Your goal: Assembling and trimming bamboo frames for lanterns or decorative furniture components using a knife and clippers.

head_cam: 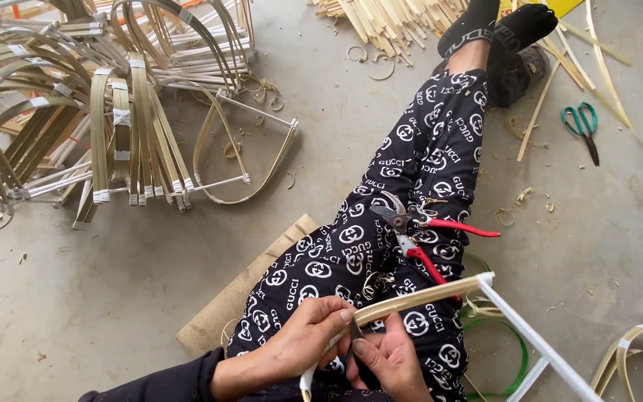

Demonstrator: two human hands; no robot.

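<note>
Left hand pinches bamboo strip over the lap, right hand clenched on small blade at its end; a slip could nick the left fingertips.

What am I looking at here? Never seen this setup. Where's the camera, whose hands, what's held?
No machine here: one picture from a camera on a person's head, looking down at their lap as they sit on a concrete floor. The left hand grips a pale bamboo strip joined to a frame with white bars. The right hand holds a small dark blade against that strip. Red-handled pruning shears lie on the patterned trousers. On the floor: a pile of bent bamboo frames, loose sticks, green scissors and a flat board.
</note>
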